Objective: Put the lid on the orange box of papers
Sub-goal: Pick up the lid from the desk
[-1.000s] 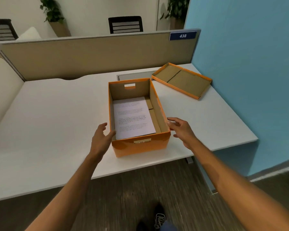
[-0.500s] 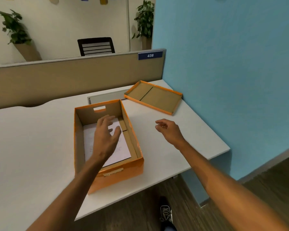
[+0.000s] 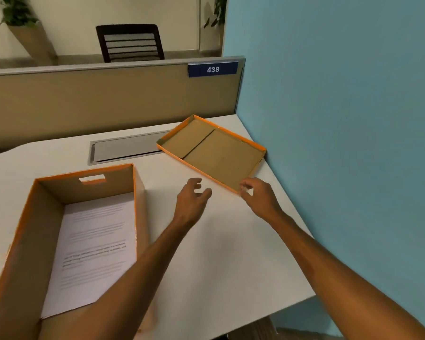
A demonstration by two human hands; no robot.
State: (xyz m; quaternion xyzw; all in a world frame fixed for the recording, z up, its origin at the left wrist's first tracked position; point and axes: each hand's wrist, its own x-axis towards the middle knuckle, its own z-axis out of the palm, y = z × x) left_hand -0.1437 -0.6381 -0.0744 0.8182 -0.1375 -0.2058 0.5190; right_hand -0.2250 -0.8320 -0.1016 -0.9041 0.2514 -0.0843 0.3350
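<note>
The orange box (image 3: 30,217) stands open at the lower left of the white desk, with printed papers (image 3: 93,251) lying flat inside. Its orange lid (image 3: 221,153) lies upside down at the desk's far right corner, brown inside facing up, against the blue wall. My left hand (image 3: 190,204) hovers open over the desk just short of the lid's near edge. My right hand (image 3: 258,197) is at the lid's near right corner, fingers curled at the rim; whether they grip it is unclear.
A blue wall (image 3: 341,119) borders the desk's right side. A beige partition (image 3: 108,101) with a "438" plate (image 3: 212,69) runs along the back. A grey cable flap (image 3: 125,149) sits in the desk (image 3: 219,253) behind the box.
Both hands left the box and reached forward and right toward the lid. The view moved closer and turned right, so the box now sits at the lower left.
</note>
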